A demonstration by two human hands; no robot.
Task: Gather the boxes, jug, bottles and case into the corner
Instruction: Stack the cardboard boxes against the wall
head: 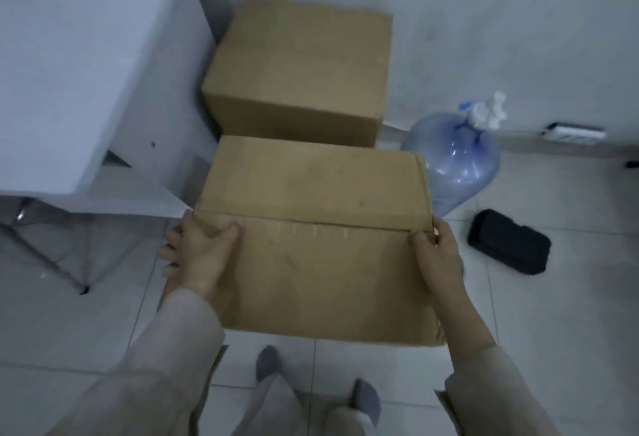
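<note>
Your left hand [198, 249] grips the left edge of the near box [311, 238], thumb on top and fingers curled down the side; your right hand [437, 249] holds the opposite edge the same way. The box sits in front of your feet, its far end close up to the second box [297, 72], which already stands in the corner against the wall [484, 21].

Your hold is only on the upper edges, near the flap seam. If the box is heavy, I'd expect the cardboard to buckle or the flap to lift, and the load could slip from your fingers.

Just right of the box stands the water jug [453, 159], its pump top upright; whether the two touch I cannot tell. Swing the box rightward and you may knock it over. The black case [508, 242] lies on the floor [69, 332] beyond your right hand, a trip risk if you step that way. On the left, the table leg [52, 263] could catch your sleeve.
</note>
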